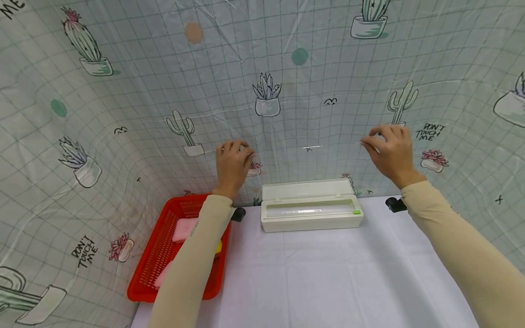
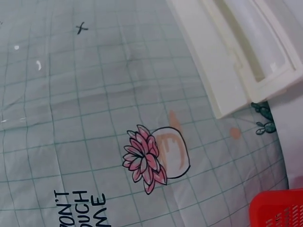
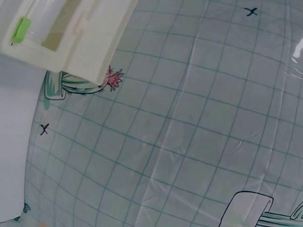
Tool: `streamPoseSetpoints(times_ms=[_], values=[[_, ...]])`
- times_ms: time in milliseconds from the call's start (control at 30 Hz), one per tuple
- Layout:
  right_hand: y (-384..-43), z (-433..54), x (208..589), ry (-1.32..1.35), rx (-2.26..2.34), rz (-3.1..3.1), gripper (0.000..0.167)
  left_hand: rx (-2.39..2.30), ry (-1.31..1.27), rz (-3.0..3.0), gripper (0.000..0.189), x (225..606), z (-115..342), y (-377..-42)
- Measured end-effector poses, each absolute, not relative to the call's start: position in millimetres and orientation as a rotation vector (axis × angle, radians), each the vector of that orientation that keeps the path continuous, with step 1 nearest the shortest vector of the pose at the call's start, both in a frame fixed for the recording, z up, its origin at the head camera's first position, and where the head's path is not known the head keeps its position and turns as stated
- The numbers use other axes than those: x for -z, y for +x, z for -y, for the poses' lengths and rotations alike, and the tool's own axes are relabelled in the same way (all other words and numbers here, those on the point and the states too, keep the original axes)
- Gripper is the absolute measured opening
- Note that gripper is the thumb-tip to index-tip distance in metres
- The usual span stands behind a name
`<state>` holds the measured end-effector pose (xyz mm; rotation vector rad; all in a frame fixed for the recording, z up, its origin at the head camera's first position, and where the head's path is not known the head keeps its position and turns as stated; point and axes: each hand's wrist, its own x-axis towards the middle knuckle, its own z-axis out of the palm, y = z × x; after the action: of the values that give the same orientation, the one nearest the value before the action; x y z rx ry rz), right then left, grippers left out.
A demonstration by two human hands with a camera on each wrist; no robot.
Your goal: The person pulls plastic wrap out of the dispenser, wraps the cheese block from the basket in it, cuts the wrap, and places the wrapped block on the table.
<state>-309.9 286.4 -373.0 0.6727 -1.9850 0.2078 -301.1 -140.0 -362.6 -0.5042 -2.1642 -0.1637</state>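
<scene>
Both hands are raised in front of the patterned backdrop, level with each other and wide apart. My left hand [image 1: 231, 166] pinches with thumb and fingertips; so does my right hand [image 1: 389, 152]. Between them spans a see-through sheet of cling film [image 1: 312, 146], made out only by thin glints; its edges are hard to trace. Below and between the hands, a white cling film dispenser [image 1: 311, 224] stands on the table, its lid [image 1: 307, 189] tipped back. Inside lies a clear roll [image 1: 303, 210], and a green slider [image 1: 356, 212] sits at the right end. Neither wrist view shows fingers.
A red basket [image 1: 149, 259] stands at the left of the white-covered table [image 1: 320, 278], partly behind the left forearm. It holds pink items [image 1: 183, 229] and something yellow [image 1: 218, 247]. A gridded cactus-print sheet [image 1: 229, 91] rises behind the table and on both sides.
</scene>
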Motion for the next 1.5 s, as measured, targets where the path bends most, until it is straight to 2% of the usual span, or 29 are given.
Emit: streamPoseSetpoints(times_ms=[700,1500], values=[[-314,-280,347,0.63,-0.271,1.896,0.011,0.222,-0.477,2.138,0.028,339,139,-304],[-313,-280,325,0.625,-0.305,1.856,0.008,0.285,-0.433,2.094,0.027,318,134,-301]])
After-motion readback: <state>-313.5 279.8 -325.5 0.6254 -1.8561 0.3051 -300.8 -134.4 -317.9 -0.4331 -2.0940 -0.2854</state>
